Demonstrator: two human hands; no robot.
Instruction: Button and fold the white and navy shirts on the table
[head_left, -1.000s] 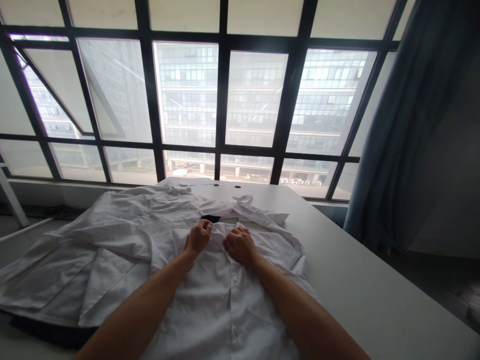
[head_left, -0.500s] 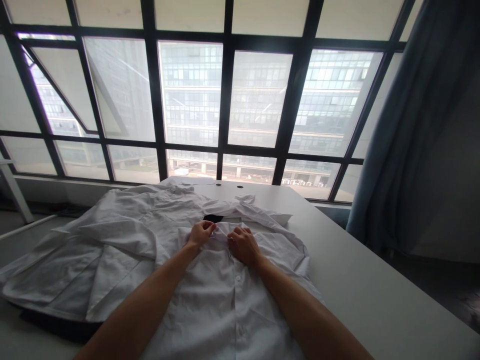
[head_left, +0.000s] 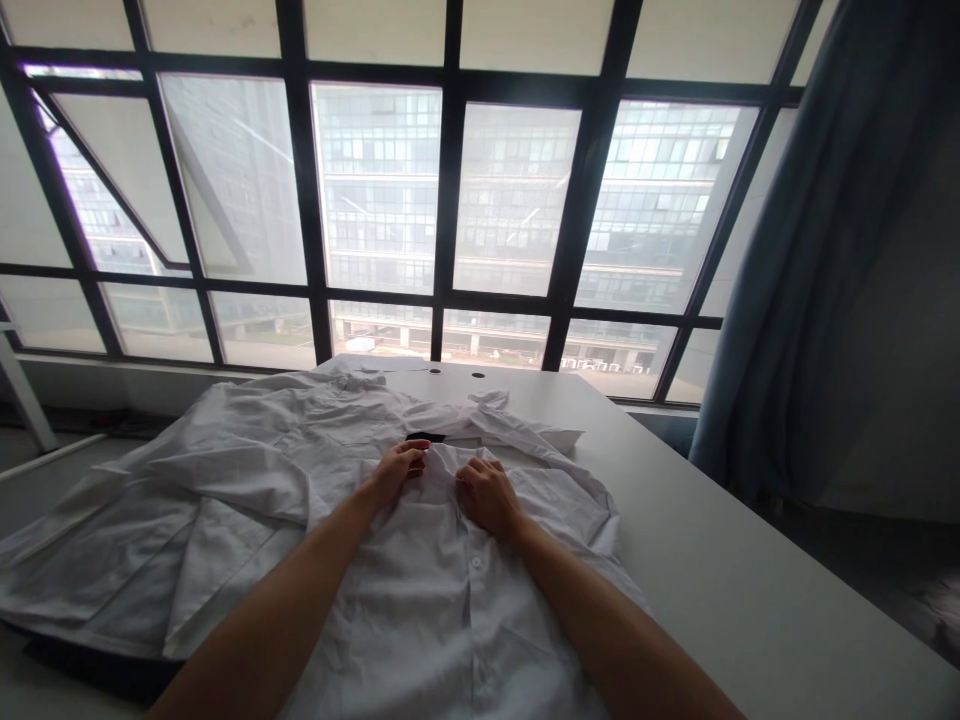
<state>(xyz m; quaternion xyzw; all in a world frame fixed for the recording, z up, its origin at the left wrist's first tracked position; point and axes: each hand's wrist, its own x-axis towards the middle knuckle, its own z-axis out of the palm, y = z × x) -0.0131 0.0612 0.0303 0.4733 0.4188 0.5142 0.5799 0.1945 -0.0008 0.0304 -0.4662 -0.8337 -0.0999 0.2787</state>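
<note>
The white shirt (head_left: 420,610) is laid out on the desk (head_left: 727,560) directly below and between the two hands, its upper edge reached by both. In the left grip (head_left: 396,474) that edge is pinched between thumb and fingertips; the right grip (head_left: 486,492) is rested on the cloth just beside the opening, fingers curled, but whether fabric is pinched there cannot be told. Two buttons (head_left: 475,563) can be counted down the shirt front, nearer the camera than the hands. To the left, more white clothing (head_left: 247,435) is spread, its number of pieces hidden by overlap. One small dark patch (head_left: 421,437) is seen just beyond the left grip, and two round holes (head_left: 478,375) are seen at the desk's far end.
</note>
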